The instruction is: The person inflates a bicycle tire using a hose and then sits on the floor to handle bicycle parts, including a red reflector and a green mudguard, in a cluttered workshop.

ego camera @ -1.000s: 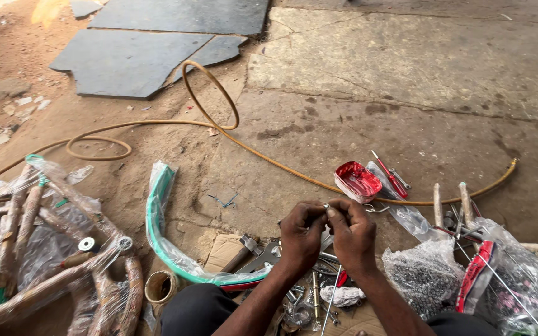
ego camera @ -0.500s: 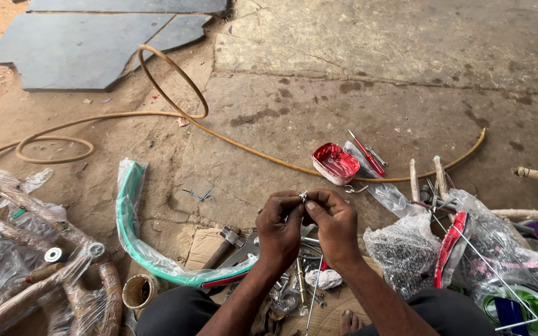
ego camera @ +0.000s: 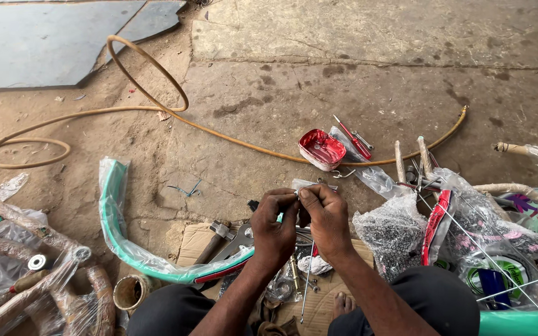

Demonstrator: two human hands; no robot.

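Concrete ground w/ dirt, orange hose (ego camera: 157, 99) looping across. Person sits low; left hand (ego camera: 273, 227) & right hand (ego camera: 327, 218) meet fingertip to fingertip, pinched shut on a small metal part (ego camera: 296, 193), too tiny to ID, held above tools. Red tin (ego camera: 321, 149) beyond, green mudguard (ego camera: 116, 230) at left.

We see our two bare forearms reach forward from the bottom edge, angling inward. Our left hand (ego camera: 273, 225) and right hand (ego camera: 325, 216) meet at centre, knuckles up, fingertips pinched together and touching each other.
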